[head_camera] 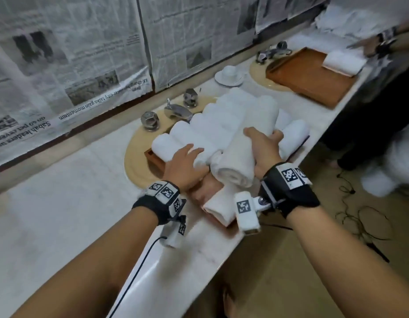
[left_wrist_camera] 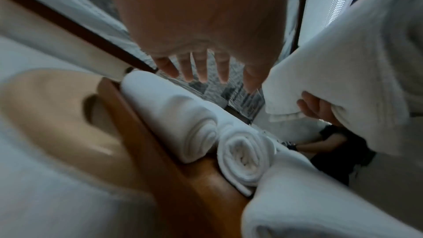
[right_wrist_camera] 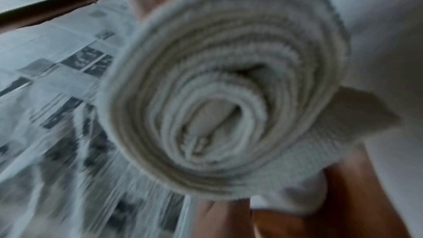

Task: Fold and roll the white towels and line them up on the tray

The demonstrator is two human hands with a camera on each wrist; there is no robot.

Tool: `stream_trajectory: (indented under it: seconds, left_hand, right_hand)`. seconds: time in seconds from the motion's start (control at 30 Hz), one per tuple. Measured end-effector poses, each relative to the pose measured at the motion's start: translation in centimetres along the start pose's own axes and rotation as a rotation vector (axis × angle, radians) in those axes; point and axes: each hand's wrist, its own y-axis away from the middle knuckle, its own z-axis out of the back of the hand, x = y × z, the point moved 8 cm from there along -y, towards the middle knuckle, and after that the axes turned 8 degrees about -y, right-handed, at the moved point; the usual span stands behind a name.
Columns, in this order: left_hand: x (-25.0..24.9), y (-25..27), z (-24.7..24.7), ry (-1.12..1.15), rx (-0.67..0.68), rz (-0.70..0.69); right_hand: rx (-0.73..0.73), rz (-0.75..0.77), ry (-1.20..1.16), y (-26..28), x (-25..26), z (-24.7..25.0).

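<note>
A wooden tray sits over the near sink with several rolled white towels lined up on it. My right hand grips another rolled towel, held tilted just above the row; its spiral end fills the right wrist view. My left hand lies with straight, spread fingers over the near ends of the rolls, holding nothing; whether it touches them I cannot tell. A flatter folded towel lies at the tray's near end. The tray's floor shows bare beside the rolls.
A chrome faucet with two knobs stands behind the tray, a white cup and saucer further back. At the far right another person's hand is by a towel on a second tray. Newspaper covers the wall. Cables lie on the floor.
</note>
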Motion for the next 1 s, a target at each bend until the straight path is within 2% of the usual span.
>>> stream_trajectory:
  seconds: [0.1,0.17,0.27,0.33,0.4,0.47,0.53,0.57,0.63,0.7,0.77,0.87,0.93,1.0]
  left_hand:
    - [-0.7,-1.6,-1.0,-0.237,0.137,0.033]
    - [-1.4,-2.0,-0.8,-0.306,0.140,0.023]
    - [-1.8,-2.5,-0.2,-0.304,0.122,0.093]
    - [-2.1,-2.9,-0.2,-0.345,0.127,0.140]
    - [-3.4,-3.3,0.0,-0.297,0.057,0.121]
    - [-6.3,-3.6,-0.1,-0.058,0.017,-0.007]
    - [-9.7,-3.3,-1.2,0.148,0.103,-0.129]
    - [-10.9,-3.2,-1.8,0.165,0.132,-0.159]
    - [-12.1,-3.7,-2.5,0.100,0.126,-0.163]
    - [-12.3,-4.4,-2.6,0.011,0.091,-0.159]
    - [-12.3,-4.9,-2.3,-0.104,0.048,-0.174]
    - [-12.0,-4.5,-2.2,-0.244,0.003,-0.175]
    - [-11.7,-4.1,-2.5,-0.240,0.008,-0.164]
    - [-11.5,-4.3,-2.6,-0.213,0.019,-0.154]
  right_hand:
    - [-0.133,-0.012,0.080,-3.2,0.5,2.3]
    - [-0.218,-0.041,0.087,-4.8,0.6,3.5]
    - [-0.305,-0.053,0.149,-6.4,0.4,4.4]
    - [-0.276,-0.042,0.253,-6.7,0.2,3.6]
    - [-0.234,-0.029,0.333,-6.9,-0.1,2.8]
    - [-0.192,-0.026,0.416,-7.4,0.0,2.5]
    - [-0.142,-0.024,0.468,-7.9,0.0,2.9]
    - [-0.117,-0.017,0.474,-8.2,0.0,3.4]
    - [-0.126,0.010,0.467,-8.8,-0.1,5.3]
    - [-0.246,0.039,0.417,-8.8,0.0,8.2]
    - [-0.346,-0.042,0.322,-9.3,-1.2,11.0]
    - [-0.326,-0.160,0.157,-10.3,-3.1,11.8]
    - [-0.313,-0.109,0.230,-11.1,-2.7,11.5]
    - [-0.275,0.008,0.330,-11.8,-1.0,10.7]
